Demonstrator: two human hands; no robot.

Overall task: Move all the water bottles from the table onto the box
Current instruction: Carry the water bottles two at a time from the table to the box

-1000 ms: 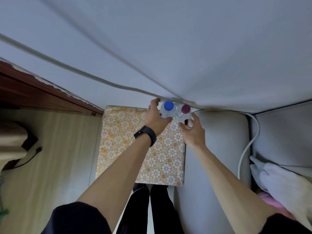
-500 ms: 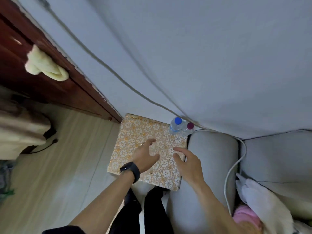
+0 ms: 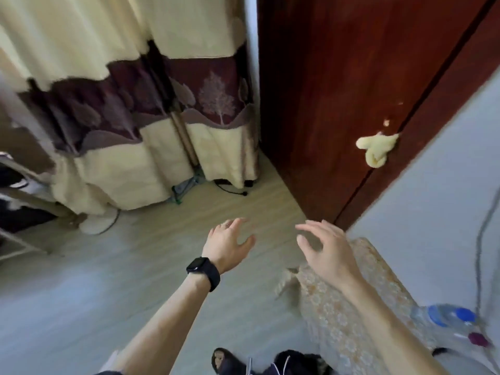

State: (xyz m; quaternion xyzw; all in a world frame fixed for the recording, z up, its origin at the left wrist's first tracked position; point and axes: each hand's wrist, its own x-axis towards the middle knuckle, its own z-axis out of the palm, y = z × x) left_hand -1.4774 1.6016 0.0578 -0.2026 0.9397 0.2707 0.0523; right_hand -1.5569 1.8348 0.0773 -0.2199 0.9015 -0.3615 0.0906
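Note:
The box (image 3: 343,318), covered in a gold floral cloth, sits at the lower right against the wall. Two clear water bottles stand on its far corner: one with a blue cap (image 3: 449,316) and one with a purple cap (image 3: 477,339). My left hand (image 3: 226,243), with a black watch on the wrist, is open and empty above the floor, left of the box. My right hand (image 3: 326,250) is open and empty over the box's near-left corner, well away from the bottles. No table is in view.
A dark red wooden door (image 3: 351,90) with a yellow cloth (image 3: 377,151) on its handle stands ahead. Cream and maroon curtains (image 3: 135,104) hang at the left over a pale wood floor (image 3: 108,280). A cable (image 3: 484,239) runs down the grey wall.
My view has swung left, away from the box toward the door and curtains. Both hands let go of the bottles, came off the box top and now hang open in the air.

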